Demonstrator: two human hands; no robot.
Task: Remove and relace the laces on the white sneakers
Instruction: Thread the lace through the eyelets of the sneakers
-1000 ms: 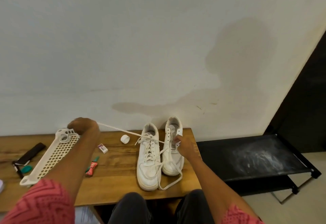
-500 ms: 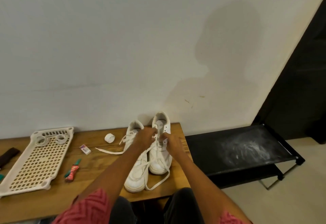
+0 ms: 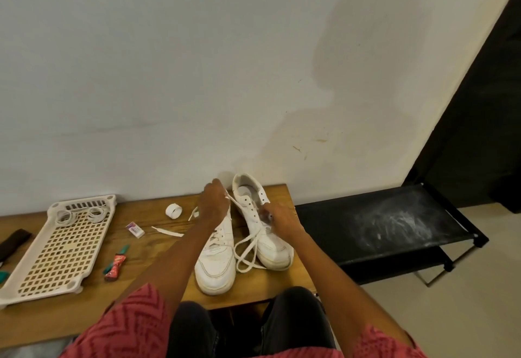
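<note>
Two white sneakers stand side by side at the centre of the frame, toes toward the viewer, on the right end of the tabletop (image 3: 158, 287). The left sneaker (image 3: 215, 256) looks laced over its lower eyelets. The right sneaker (image 3: 262, 225) has its upper eyelets bare, and its lace (image 3: 248, 247) trails in loose loops over the toe and onto the wood between the two.

The left hand (image 3: 214, 202), above the left sneaker's collar, has its grip closed on a stretch of that lace, which runs taut from its fingers across to the right sneaker. The right hand (image 3: 279, 216) rests at the right sneaker's eyelet row with fingers curled; it appears to pinch the lace or the eyelet flap there, though which of them cannot be told.

Left of the sneakers lie a lace end (image 3: 167, 231), a small white ring (image 3: 174, 211), an eraser (image 3: 135, 229) and a red tube (image 3: 115, 264). A perforated tray (image 3: 56, 247) sits at lower left of the frame, a black rack (image 3: 380, 233) at right.

Risks, as I judge them: a hard pull by the left hand could drag the light sneaker sideways or tip it against its neighbour if the right hand is not steadying it. The slack loops at the toe may cross and knot as the lace runs through. The lace could also twist flat-to-edge in an eyelet and jam.
</note>
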